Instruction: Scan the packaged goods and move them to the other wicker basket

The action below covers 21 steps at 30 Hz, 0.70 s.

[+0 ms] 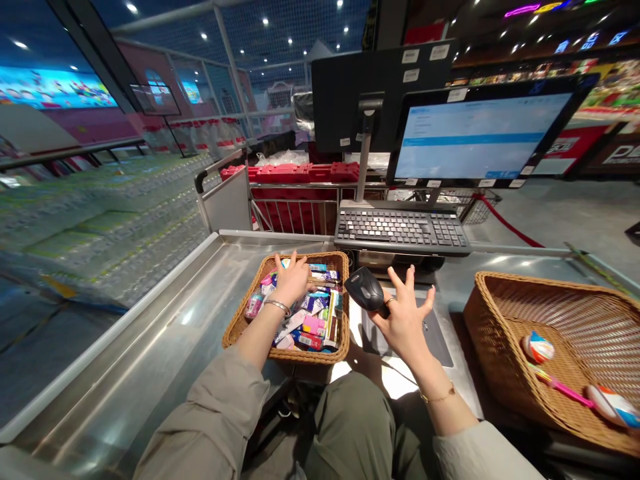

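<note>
My left hand [291, 279] reaches into a wicker basket [235, 330] filled with several small colourful packets [313, 323]. Its fingers are spread and rest on the packets at the basket's far side, closed on nothing. My right hand [406, 313] is raised to the right of that basket with its fingers stretched apart. A black barcode scanner [364, 288] sits against this hand's left edge, and no finger visibly wraps around it. Both hands are above a steel checkout counter [165, 333].
A second, larger wicker basket [500, 333] at the right holds a pink stick-shaped item [560, 388] and two rounded wrapped items. Behind the hands are a black keyboard [401, 229], a lit screen [480, 137] and a second monitor's back. Red shopping carts [295, 175] stand beyond.
</note>
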Each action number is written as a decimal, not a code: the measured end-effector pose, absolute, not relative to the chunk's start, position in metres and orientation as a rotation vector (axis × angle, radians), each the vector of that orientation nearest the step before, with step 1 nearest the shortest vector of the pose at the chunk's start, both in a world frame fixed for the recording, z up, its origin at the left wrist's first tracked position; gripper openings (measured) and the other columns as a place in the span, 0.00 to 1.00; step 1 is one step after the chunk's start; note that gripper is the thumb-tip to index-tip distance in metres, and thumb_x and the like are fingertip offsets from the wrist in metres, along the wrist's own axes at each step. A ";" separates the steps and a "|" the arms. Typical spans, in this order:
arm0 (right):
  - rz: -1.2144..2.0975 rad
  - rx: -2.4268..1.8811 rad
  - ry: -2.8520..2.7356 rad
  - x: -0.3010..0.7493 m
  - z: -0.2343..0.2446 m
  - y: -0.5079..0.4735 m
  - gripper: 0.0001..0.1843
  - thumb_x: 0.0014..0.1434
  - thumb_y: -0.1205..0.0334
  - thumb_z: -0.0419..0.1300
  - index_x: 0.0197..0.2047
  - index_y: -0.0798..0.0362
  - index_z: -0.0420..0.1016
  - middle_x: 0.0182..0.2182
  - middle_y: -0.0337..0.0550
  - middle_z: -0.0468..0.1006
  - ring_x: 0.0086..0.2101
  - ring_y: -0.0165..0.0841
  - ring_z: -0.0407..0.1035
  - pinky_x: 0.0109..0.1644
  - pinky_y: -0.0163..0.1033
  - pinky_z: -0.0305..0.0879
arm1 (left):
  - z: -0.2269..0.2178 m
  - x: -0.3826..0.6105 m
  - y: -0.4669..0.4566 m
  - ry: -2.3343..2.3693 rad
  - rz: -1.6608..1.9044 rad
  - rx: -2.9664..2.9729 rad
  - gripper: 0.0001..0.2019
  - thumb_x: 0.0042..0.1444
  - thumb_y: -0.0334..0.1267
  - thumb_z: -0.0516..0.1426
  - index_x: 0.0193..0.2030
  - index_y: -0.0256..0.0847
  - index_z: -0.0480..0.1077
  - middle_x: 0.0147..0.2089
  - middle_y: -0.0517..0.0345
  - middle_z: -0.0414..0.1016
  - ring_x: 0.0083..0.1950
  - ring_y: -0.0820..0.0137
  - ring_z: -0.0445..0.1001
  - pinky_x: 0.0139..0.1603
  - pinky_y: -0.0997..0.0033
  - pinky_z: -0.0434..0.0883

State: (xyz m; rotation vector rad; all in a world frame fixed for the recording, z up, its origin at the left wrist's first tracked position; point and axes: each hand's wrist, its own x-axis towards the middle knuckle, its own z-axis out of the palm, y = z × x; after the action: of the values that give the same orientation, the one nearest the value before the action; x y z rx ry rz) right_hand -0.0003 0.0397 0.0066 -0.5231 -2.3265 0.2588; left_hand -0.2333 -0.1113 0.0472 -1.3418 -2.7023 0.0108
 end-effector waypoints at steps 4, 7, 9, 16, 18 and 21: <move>0.253 -0.535 -2.300 0.005 0.010 0.044 0.09 0.59 0.60 0.62 0.43 0.51 0.80 0.69 0.56 0.63 0.73 0.59 0.38 0.65 0.83 0.31 | 0.053 -0.227 -0.114 -2.651 -0.048 -1.344 0.08 0.62 0.43 0.61 0.43 0.43 0.76 0.70 0.46 0.67 0.77 0.44 0.50 0.69 0.18 0.31; 0.245 -0.552 -2.273 0.009 0.013 0.048 0.09 0.59 0.61 0.61 0.42 0.51 0.79 0.69 0.56 0.63 0.73 0.58 0.39 0.65 0.83 0.31 | 0.059 -0.226 -0.116 -2.596 -0.090 -1.298 0.08 0.65 0.42 0.58 0.44 0.42 0.76 0.71 0.45 0.66 0.78 0.46 0.47 0.70 0.20 0.27; 0.237 -0.571 -2.262 0.013 0.014 0.051 0.08 0.58 0.61 0.61 0.41 0.51 0.79 0.69 0.56 0.63 0.73 0.58 0.39 0.64 0.84 0.31 | 0.065 -0.224 -0.114 -2.561 -0.114 -1.260 0.09 0.65 0.43 0.57 0.44 0.42 0.75 0.72 0.44 0.65 0.78 0.46 0.47 0.70 0.21 0.25; 0.221 -0.618 -2.241 0.026 0.019 0.059 0.08 0.58 0.62 0.61 0.41 0.51 0.79 0.69 0.56 0.64 0.73 0.59 0.40 0.64 0.84 0.31 | 0.090 -0.197 -0.096 -2.470 -0.265 -1.197 0.10 0.67 0.45 0.55 0.45 0.44 0.73 0.75 0.49 0.59 0.80 0.48 0.40 0.71 0.21 0.27; 0.224 -0.643 -2.242 0.030 0.020 0.062 0.08 0.57 0.62 0.61 0.41 0.51 0.79 0.69 0.56 0.64 0.72 0.60 0.40 0.64 0.84 0.31 | 0.093 -0.189 -0.087 -2.459 -0.312 -1.214 0.10 0.67 0.45 0.55 0.45 0.44 0.73 0.76 0.50 0.57 0.80 0.49 0.39 0.71 0.21 0.29; 0.218 -0.662 -2.236 0.035 0.021 0.065 0.09 0.57 0.63 0.61 0.41 0.51 0.79 0.69 0.55 0.64 0.73 0.59 0.40 0.64 0.83 0.31 | 0.092 -0.179 -0.072 -2.436 -0.349 -1.247 0.10 0.66 0.47 0.57 0.46 0.45 0.72 0.76 0.51 0.56 0.80 0.49 0.37 0.72 0.22 0.29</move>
State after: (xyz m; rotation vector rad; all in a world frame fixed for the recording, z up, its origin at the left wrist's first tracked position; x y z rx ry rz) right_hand 0.0351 0.0647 0.0211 -0.6624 -2.2362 0.2177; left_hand -0.1791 -0.0719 0.0918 -1.2470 -2.4361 -0.3495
